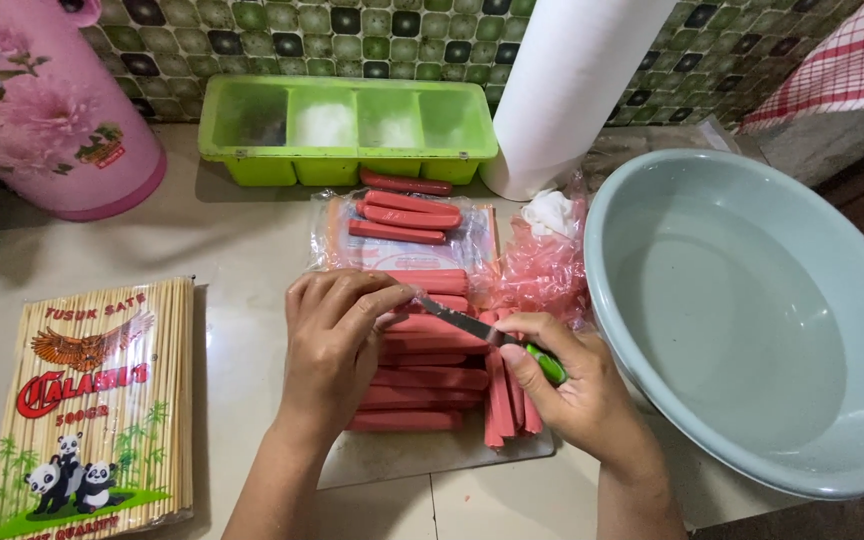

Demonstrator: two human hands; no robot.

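The left hand [337, 335] lay over the top of a stack of red sausages [422, 385], its fingers [382, 300] curled and pinched on the upper sausage at its left end. The sausages in the stack ran left to right, long axis across the view, while a few more stood at the right end of the stack, turned nearly front to back. All of them rested on a pale board [422, 455] on the counter [242, 250].

The right hand [567, 385] was closed around the green handle of a small knife [482, 330]. The blade pointed up and to the left, slanting across the sausage's length, and its tip sat just beside the left fingertips, at the very spot they pinched. So the held sausage lay directly under the left fingers and just left of the right hand; the left hand was the nearer of the two.

Beyond the stack lay an opened clear wrapper [477, 240] with three more sausages on it, and crumpled pink casing [542, 270] beside it. The grey basin [752, 310] to the right held nothing visible. The green tray [347, 125] at the back had four compartments; two held something white, the others could not be made out. A pack of skewers [102, 400] lay well to the left, a pink flask [47, 100] stood behind it, and a paper roll [572, 90] stood by the tray.
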